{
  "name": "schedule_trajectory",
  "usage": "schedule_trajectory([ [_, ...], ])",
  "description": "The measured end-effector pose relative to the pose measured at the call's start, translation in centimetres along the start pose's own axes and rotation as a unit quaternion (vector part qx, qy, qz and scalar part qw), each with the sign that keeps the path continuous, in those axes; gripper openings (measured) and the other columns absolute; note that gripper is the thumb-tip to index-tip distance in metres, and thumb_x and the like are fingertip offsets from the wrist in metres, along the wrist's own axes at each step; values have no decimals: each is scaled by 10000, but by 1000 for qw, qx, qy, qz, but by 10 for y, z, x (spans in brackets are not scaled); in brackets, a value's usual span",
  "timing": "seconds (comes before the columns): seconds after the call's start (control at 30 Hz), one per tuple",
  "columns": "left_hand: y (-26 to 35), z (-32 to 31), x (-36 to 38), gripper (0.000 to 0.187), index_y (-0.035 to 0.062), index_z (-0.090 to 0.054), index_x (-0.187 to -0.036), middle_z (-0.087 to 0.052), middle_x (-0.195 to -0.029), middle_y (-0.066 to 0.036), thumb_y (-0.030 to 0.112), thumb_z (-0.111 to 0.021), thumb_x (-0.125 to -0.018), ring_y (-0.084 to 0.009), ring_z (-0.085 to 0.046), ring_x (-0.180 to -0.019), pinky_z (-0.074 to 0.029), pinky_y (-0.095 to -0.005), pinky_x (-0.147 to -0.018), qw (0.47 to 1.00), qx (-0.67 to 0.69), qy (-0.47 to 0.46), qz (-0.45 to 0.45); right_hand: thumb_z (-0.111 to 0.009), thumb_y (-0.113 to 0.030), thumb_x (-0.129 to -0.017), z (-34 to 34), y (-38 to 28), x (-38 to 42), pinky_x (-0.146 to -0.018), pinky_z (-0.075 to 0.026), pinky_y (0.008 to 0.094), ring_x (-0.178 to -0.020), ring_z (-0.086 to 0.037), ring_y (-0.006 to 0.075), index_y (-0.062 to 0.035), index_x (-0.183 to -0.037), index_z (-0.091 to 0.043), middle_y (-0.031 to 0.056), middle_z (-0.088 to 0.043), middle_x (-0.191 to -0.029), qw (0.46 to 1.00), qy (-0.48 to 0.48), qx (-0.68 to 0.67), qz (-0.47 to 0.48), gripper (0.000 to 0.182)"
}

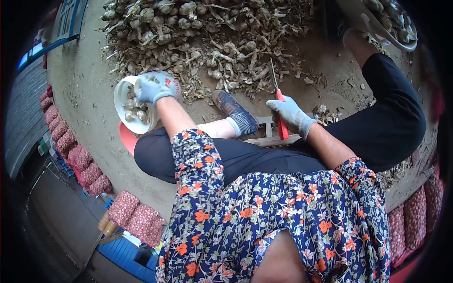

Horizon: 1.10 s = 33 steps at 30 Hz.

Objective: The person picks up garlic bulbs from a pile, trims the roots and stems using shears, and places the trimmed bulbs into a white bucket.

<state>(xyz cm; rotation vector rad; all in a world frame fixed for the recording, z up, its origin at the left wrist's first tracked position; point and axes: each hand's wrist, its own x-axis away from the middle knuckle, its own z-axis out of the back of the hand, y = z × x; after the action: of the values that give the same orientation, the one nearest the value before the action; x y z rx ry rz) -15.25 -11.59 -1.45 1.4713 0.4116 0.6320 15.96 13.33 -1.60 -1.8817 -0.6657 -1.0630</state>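
Note:
My left hand (153,87), in a pale grey glove, is at the mouth of a white bucket (120,101) with red lettering. Its fingers are curled over the rim side, and what they hold, if anything, is hidden. Trimmed garlic bulbs (141,114) lie inside the tilted bucket. My right hand (291,114), gloved too, is closed round the red handles of a pair of shears (281,123). The blades point away from me, toward a large heap of dry garlic (188,28) with stalks on.
A second bucket (377,35) with bulbs stands at the upper right. Beneath the white bucket is a red-orange container (126,137). Filled mesh sacks (137,214) line the left side, and more sacks (409,221) stand at the right. Stalk scraps (325,114) litter the ground.

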Motion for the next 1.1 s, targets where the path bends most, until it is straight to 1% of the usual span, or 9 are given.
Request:
schedule_trajectory([
  [0.2,-87,-53,89,192,1,-597,-1019,-627,-798,-81,79,-593,-844,-128,-585,-563,-472,-244,-478,919,-246,-305,35,-637,-269,-827,10,20,-25,-577,-453,306,-623,-532,145,-60,-889,-514,40,-533,-728,998,42,39,-28,250],
  [0.37,-95,-44,84,333,44,-629,-1064,-654,-938,-128,199,-619,-769,-276,-628,-868,-484,-344,-821,775,-510,-244,-283,-604,-450,-726,19,-11,-17,-944,-421,395,-1087,-555,382,24,-1219,-424,258,-570,-1152,935,161,311,-61,707],
  [0.5,-78,-66,76,464,93,-571,-1168,-491,-1216,-209,338,-634,-779,-379,-515,-1076,-442,-402,-917,641,-639,-303,-298,-619,-402,-717,48,-13,-33,-923,-433,399,-1090,-560,366,39,-1227,-421,268,-564,-1153,911,270,301,-84,703],
  [0.63,-117,-53,45,694,161,-410,-1347,-382,-1346,-228,448,-651,-762,-434,-451,-1173,-402,-438,-985,651,-661,-363,-91,-649,-367,-713,87,29,-66,-903,-441,397,-1081,-567,350,54,-1200,-456,254,-565,-1159,945,273,136,-117,672],
  [0.73,-166,-18,17,470,110,-640,-1121,-629,-1062,-225,422,-654,-769,-346,-603,-1004,-458,-376,-888,802,-462,-377,23,-655,-375,-722,79,35,-72,-901,-440,387,-1089,-557,332,49,-1209,-456,240,-552,-1178,965,234,59,-103,676],
  [0.83,-164,-3,27,429,53,-646,-1116,-668,-757,-119,357,-665,-813,-165,-621,-741,-482,-295,-739,776,-529,-326,-105,-658,-393,-728,56,5,-44,-870,-451,389,-1059,-563,305,55,-1212,-450,217,-550,-1173,932,264,242,-53,692],
  [0.93,-170,-1,30,517,40,-673,-1025,-655,-974,-236,496,-620,-789,-318,-641,-904,-466,-377,-829,840,-429,-330,-40,-658,-388,-733,63,18,-54,-870,-448,379,-1043,-570,306,54,-1196,-462,219,-558,-1160,944,269,184,-59,670],
  [1.0,-165,-15,31,811,-46,-550,-1207,-657,-957,-151,596,-670,-725,-235,-602,-858,-477,-351,-769,856,-408,-285,139,-659,-386,-737,71,22,-61,-861,-448,376,-1025,-573,300,51,-1183,-473,215,-564,-1144,958,242,142,-52,651],
  [1.1,-126,-45,79,963,-71,-504,-1228,-498,-1219,-273,665,-695,-637,-329,-518,-1107,-445,-393,-904,706,-619,-344,23,-664,-383,-743,71,32,-71,-838,-450,371,-985,-578,285,47,-1153,-495,207,-578,-1108,966,222,126,-47,618],
])
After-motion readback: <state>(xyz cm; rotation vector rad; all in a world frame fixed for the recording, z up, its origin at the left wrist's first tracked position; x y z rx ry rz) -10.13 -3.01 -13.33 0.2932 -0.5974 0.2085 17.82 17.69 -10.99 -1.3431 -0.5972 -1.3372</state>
